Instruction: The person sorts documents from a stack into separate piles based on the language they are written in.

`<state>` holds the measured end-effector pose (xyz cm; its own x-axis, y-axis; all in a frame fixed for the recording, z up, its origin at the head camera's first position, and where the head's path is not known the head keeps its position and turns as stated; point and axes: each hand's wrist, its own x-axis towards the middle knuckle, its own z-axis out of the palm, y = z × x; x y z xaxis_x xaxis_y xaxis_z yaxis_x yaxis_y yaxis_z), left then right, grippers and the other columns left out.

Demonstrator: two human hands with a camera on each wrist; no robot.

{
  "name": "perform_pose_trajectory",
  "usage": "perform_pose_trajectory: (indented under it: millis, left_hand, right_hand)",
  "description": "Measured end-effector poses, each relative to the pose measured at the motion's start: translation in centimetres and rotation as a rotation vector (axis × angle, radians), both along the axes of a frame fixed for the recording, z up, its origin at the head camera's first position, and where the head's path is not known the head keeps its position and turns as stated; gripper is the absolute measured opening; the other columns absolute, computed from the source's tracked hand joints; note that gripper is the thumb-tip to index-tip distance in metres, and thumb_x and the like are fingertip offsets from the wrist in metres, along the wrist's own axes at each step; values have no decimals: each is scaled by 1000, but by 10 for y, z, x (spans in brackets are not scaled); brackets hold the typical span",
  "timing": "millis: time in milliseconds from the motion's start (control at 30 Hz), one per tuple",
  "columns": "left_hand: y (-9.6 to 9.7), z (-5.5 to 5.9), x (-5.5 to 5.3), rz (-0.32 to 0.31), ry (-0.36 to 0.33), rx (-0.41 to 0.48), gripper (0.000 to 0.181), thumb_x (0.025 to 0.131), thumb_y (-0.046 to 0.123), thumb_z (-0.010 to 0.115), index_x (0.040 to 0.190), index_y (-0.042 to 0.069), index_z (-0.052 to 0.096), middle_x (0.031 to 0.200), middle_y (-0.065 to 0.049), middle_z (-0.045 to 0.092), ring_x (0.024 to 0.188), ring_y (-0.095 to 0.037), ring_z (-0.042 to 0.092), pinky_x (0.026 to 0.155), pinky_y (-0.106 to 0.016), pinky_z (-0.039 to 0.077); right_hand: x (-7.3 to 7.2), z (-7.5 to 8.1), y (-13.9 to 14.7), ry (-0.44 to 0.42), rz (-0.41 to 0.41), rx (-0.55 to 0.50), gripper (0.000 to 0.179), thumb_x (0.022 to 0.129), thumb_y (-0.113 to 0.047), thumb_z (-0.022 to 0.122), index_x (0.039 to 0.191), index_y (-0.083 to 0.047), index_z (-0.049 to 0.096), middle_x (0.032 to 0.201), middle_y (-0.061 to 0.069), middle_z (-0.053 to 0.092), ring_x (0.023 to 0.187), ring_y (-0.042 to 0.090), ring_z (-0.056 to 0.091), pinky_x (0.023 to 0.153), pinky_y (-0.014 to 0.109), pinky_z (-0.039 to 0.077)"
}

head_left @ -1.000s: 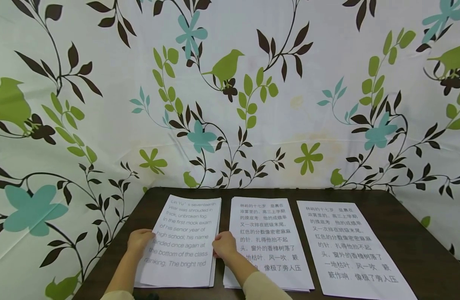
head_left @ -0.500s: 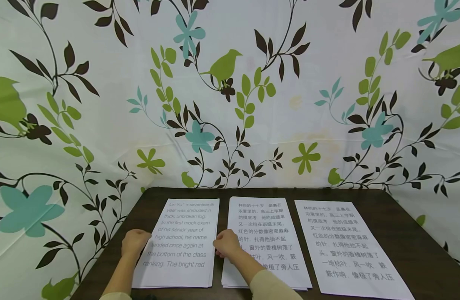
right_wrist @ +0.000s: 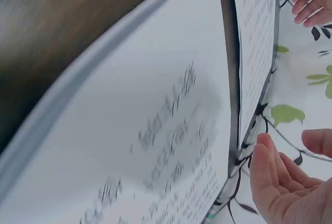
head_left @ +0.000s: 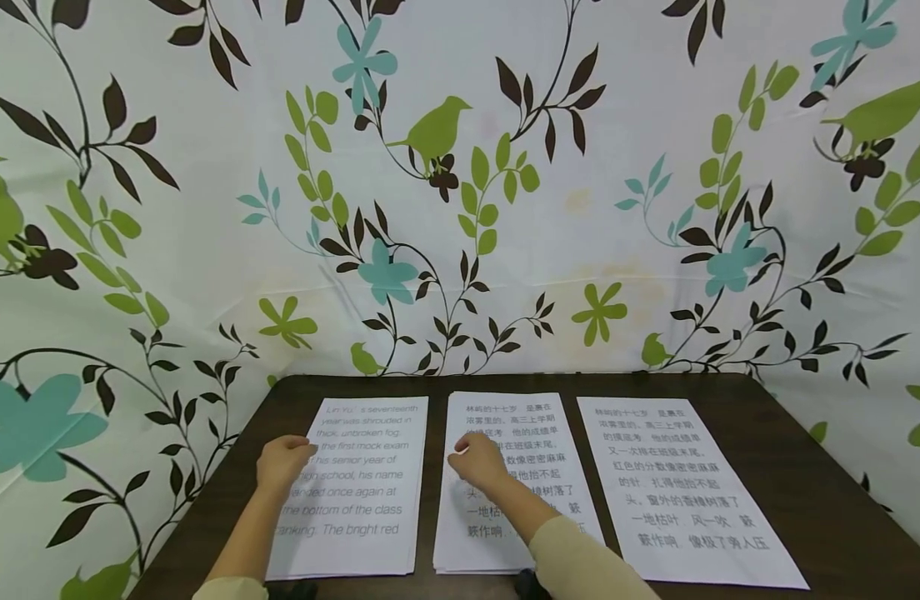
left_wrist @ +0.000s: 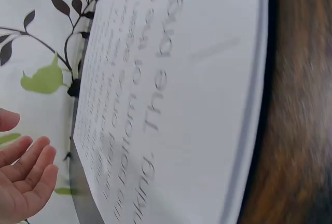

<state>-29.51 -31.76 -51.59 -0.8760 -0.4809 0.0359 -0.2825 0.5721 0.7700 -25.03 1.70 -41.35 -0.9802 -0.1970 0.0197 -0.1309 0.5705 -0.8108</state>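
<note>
Currently, both hands hover above the table (head_left: 775,458), each with the fingers loosely curved and the thumb spread away from them.

Left hand (head_left: 286,462): positioned over the left edge of the left paper stack (head_left: 355,500). The stack lies below this hand, extending to its right and back toward the person; its top page is printed in English. In the left wrist view, the hand is apart from the paper, its fingers side by side.

Right hand (head_left: 478,462): positioned over the left part of the middle paper stack (head_left: 538,458), hiding some of the Chinese print. In the right wrist view, this hand is likewise apart from the paper, with a clear gap between thumb and fingers.

Right sheet (head_left: 685,492): flat on the table, well to the right of the right hand, also printed in Chinese.

Beyond both hands: a white backdrop (head_left: 565,250) with leaf, flower and bird motifs. Behind the right hand, a cream sleeve (head_left: 580,567) crosses the near edge of the middle paper stack.
</note>
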Motion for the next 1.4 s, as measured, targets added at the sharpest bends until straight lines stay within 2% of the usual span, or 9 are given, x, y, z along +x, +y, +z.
perform_pose_trajectory:
  millis: [233,333,400,533,567,733,900,1133,1400]
  left_hand:
    - [13,8,-10,-49,8,64,40,81,36,55,107,6,53,100,-16,55,84,-28,55,66,-39,44]
    - [22,17,-9,-106,17,122,37,83,32,54,108,5,54,102,-14,54,85,-25,55,69,-36,46]
    - [26,18,-12,-120,10,140,36,83,32,54,108,6,53,103,-13,53,85,-24,56,66,-29,47]
    - [37,16,-18,-132,9,175,34,83,32,55,108,8,54,102,-10,54,84,-22,56,64,-26,47]
    - [36,7,-26,-106,-4,152,36,81,36,56,107,11,54,101,-9,54,83,-21,56,63,-25,47]
    - [51,2,-31,-128,45,205,33,78,32,59,102,10,55,96,-8,57,78,-20,58,65,-34,47]
    - [68,2,-31,-138,57,252,32,76,31,61,100,11,56,95,-7,58,78,-19,58,66,-34,48]
    - [98,9,-24,-171,40,304,33,77,28,60,103,9,55,97,-8,57,80,-19,58,68,-34,48]
    - [132,4,-22,-184,23,330,31,77,24,61,100,5,57,93,-9,58,78,-21,59,66,-35,49]
  right_hand:
    - [-9,7,20,23,-2,40,28,76,-13,57,97,6,56,82,9,56,69,20,55,57,30,46]
    - [-12,9,30,18,-24,62,29,76,-14,57,98,5,56,81,8,55,69,20,55,58,30,46]
    - [-15,11,36,18,-40,83,29,77,-15,57,98,5,56,81,8,55,69,20,55,59,31,47]
    - [-19,14,49,42,-78,133,27,76,-17,58,95,3,57,79,7,56,70,19,54,61,32,46]
    - [-20,14,52,51,-83,138,27,76,-17,58,95,3,57,80,7,56,70,20,54,61,33,46]
    - [-23,15,70,92,-111,183,27,76,-16,59,94,4,58,80,7,56,70,22,54,63,35,45]
    - [-24,15,87,94,-130,224,27,75,-17,59,94,2,57,78,7,57,67,20,54,60,33,45]
    - [-21,13,113,79,-157,206,29,76,-15,59,97,6,56,79,8,58,68,20,54,60,34,46]
    - [-18,-4,152,66,-187,229,28,77,-15,57,95,6,56,84,12,57,74,25,55,61,37,46]
